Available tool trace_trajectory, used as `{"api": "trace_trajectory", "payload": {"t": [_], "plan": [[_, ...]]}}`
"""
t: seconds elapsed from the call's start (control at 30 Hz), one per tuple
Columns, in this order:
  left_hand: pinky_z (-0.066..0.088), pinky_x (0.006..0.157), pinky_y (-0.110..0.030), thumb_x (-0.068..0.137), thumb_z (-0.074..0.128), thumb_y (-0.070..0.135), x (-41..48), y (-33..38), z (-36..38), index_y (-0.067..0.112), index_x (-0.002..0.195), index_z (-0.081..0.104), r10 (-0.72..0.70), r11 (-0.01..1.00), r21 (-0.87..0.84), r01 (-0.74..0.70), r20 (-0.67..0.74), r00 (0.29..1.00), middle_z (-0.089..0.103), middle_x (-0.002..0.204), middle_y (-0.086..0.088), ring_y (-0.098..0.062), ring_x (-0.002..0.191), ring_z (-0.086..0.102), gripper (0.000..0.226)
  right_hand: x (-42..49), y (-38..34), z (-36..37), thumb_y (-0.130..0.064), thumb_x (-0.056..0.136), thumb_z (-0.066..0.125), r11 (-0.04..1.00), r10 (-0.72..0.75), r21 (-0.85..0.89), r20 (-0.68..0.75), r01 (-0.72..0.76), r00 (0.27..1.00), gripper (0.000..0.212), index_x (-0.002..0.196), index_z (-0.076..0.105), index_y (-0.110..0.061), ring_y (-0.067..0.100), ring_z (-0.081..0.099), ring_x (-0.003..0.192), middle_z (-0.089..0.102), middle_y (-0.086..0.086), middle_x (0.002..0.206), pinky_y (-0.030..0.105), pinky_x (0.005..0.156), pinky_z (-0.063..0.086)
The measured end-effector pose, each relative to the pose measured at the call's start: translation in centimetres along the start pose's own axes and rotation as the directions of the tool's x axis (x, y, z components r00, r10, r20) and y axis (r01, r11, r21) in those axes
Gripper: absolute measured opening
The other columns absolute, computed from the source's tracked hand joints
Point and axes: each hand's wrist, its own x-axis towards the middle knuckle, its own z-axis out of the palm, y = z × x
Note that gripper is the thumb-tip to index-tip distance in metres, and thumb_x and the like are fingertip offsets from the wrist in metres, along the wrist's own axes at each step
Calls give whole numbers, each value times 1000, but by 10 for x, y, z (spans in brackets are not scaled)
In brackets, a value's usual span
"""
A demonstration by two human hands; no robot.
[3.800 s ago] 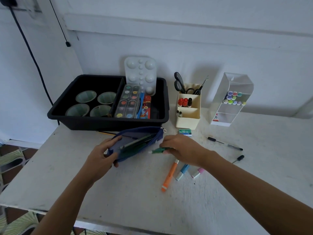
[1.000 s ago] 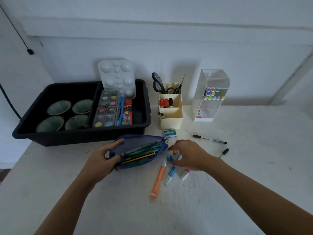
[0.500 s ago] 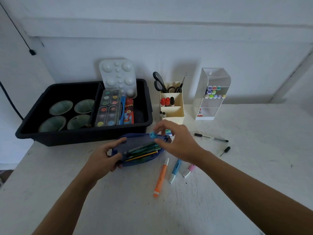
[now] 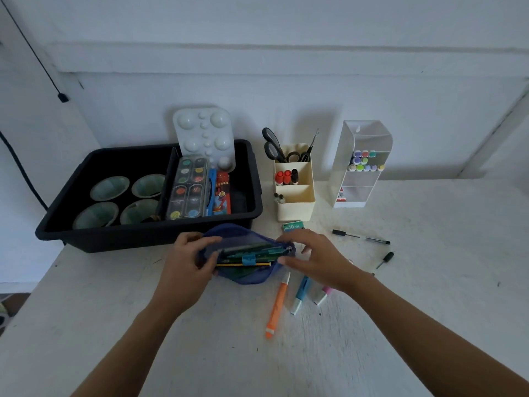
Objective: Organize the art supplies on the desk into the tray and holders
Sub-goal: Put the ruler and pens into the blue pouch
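Centrally, soft blue fabric pouch [image 4: 252,277], left hand [image 4: 186,262] gripping it, right hand [image 4: 317,259] open

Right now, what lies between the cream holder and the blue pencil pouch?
In the head view, a small green staples box lies there, just in front of the cream holder and behind the zipper end of the blue pencil pouch.
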Motion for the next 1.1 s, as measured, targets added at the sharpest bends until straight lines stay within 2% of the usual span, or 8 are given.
{"api": "trace_trajectory", "payload": {"t": [0.13,0.23,0.4,0.5,0.67,0.8,0.9,1.1], "plan": [[48,71,-13,88,75,12,-6,10,-2,19,114,73,232,952,231,-199,-127,964,45,116,1,-12,72,59,26,6,1,6,-30,96,64,998,-46,-52,-126,40,991,25,121,66,-25,-14,47,98,59,-19,107,5,80,33],[44,63,-9,94,66,27,-5,35,2,20,108,72,332,915,235,-327,20,943,53,98,11,-2,76,56,17,6,1,10,-27,95,67,998,-57,-1,-200,58,978,23,118,64,-24,-3,55,98,62,-13,107,9,79,45],[39,68,-17,100,56,42,11,77,49,30,118,65,250,946,136,-294,274,929,61,93,16,0,75,54,24,0,0,9,-28,86,74,986,-31,145,-309,79,951,26,111,73,-19,0,65,94,70,-12,101,12,80,54],[45,73,-19,94,70,34,19,85,70,29,122,62,284,947,61,-315,298,911,66,99,12,-1,75,55,29,-1,0,4,-31,85,71,963,76,268,-287,3,955,28,110,75,-21,-7,67,91,73,-14,99,8,80,49],[58,80,-33,88,77,29,25,80,84,22,112,68,326,937,76,-342,171,930,74,99,4,-10,86,67,27,-3,-1,3,-43,95,55,900,219,418,-175,-129,960,36,106,78,-17,12,72,92,78,-1,93,24,86,56],[56,75,-31,91,74,25,26,72,89,21,102,71,364,923,88,-374,117,924,72,93,6,-7,82,64,12,-9,0,-10,-11,100,56,748,247,640,-23,-176,969,31,121,62,-33,12,70,105,75,-7,107,21,86,56],[53,75,-18,92,73,23,23,71,89,20,98,72,366,926,63,-372,91,926,72,92,10,-2,82,65,7,-10,7,-14,1,86,71,889,165,441,-63,-121,984,50,126,60,-27,5,67,106,72,-14,108,17,81,55],[56,71,-22,90,73,28,12,83,83,21,96,75,395,917,50,-396,35,918,70,83,15,-4,77,65,9,-4,8,0,-16,85,78,987,31,162,-243,9,970,14,98,78,-14,12,64,88,72,0,94,27,79,54]]}}
